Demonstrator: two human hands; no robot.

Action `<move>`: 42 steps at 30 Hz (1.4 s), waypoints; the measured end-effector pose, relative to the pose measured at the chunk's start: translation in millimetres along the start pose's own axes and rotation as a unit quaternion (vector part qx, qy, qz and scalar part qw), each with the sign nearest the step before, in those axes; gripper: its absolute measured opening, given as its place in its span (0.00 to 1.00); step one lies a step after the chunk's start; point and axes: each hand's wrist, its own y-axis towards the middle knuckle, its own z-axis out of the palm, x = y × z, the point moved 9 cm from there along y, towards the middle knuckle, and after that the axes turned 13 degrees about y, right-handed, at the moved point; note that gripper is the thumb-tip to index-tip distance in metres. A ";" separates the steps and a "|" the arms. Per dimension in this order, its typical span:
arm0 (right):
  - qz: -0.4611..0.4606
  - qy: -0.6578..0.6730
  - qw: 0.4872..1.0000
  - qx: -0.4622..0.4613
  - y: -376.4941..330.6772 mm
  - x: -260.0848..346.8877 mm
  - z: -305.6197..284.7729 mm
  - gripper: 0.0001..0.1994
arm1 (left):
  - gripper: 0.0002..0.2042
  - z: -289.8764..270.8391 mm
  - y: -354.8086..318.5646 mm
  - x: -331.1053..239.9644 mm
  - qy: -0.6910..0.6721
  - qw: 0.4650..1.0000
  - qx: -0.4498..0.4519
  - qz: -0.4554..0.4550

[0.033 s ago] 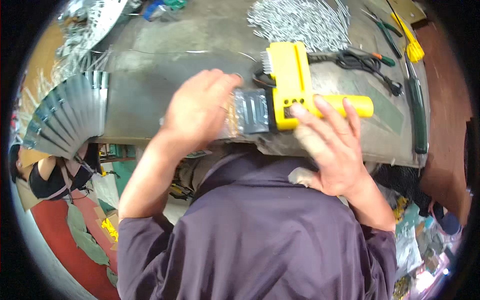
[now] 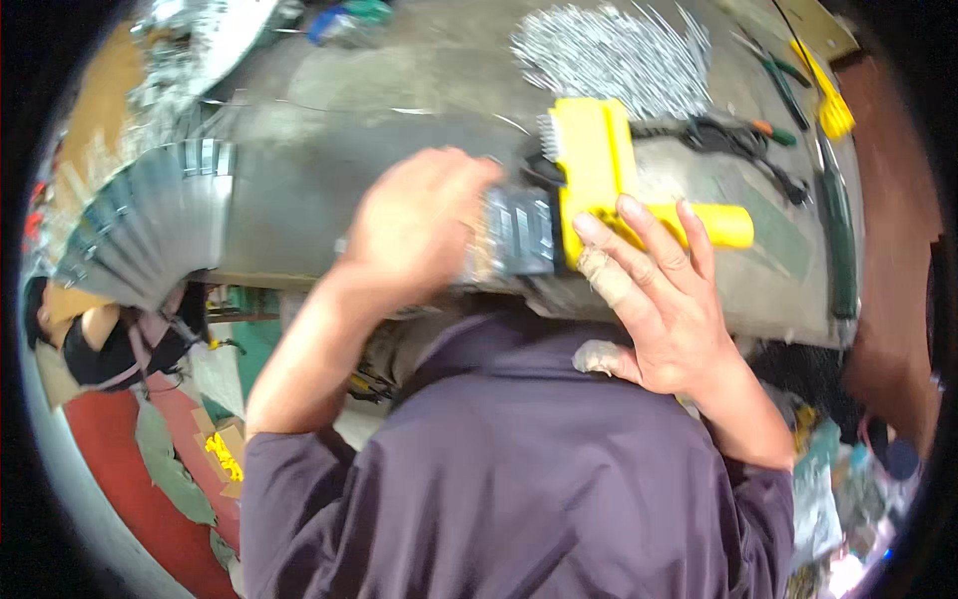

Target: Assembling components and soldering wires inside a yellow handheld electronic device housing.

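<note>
A yellow power tool (image 2: 596, 150), with a row of pale teeth on its upper left side and a round yellow handle pointing right, lies near the table's front edge. From its left side sticks out a dark, shiny block (image 2: 524, 232) with a brownish end. My left hand (image 2: 411, 225) is curled over that brownish end; its fingertips are blurred and partly hidden, so what they grip is unclear. Spread fingers of my right hand (image 2: 669, 299) rest over the lower part of the tool and its handle. The thumb and index finger are wrapped in tape.
A heap of thin metal rods (image 2: 614, 60) lies at the back. Behind the tool runs a black cord (image 2: 723, 135); pliers (image 2: 778, 80) and a dark green-handled tool (image 2: 838, 240) are at right. Metal strips (image 2: 165, 225) fan over the left edge. Another person (image 2: 105, 344) is beyond.
The whole scene has shifted slightly right and down in the view. My right fingers have slid a little left against the tool; my left hand keeps its place at the block.
</note>
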 end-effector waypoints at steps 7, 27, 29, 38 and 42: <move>0.025 -0.047 0.999 0.008 -22.7 -23.4 -11.3 0.33 | 0.19 -11.2 -2.2 24.0 -0.114 0.992 -0.005 -0.055; 0.075 0.074 0.974 -0.199 -40.4 -31.2 -64.1 0.32 | 0.20 -202.6 33.0 199.3 0.195 0.855 -0.394 -0.276; 0.078 0.082 0.972 -0.204 -29.2 -33.7 -71.3 0.31 | 0.20 -215.2 23.9 172.0 -0.072 0.853 -0.489 -0.169; 0.040 0.489 0.810 -0.321 60.6 -46.0 -113.3 0.30 | 0.19 -131.7 32.9 32.5 -0.620 0.708 -0.333 -0.059; 0.059 0.493 0.815 -0.300 52.7 -44.4 -122.1 0.24 | 0.17 -115.4 32.1 25.7 -0.694 0.684 -0.222 -0.029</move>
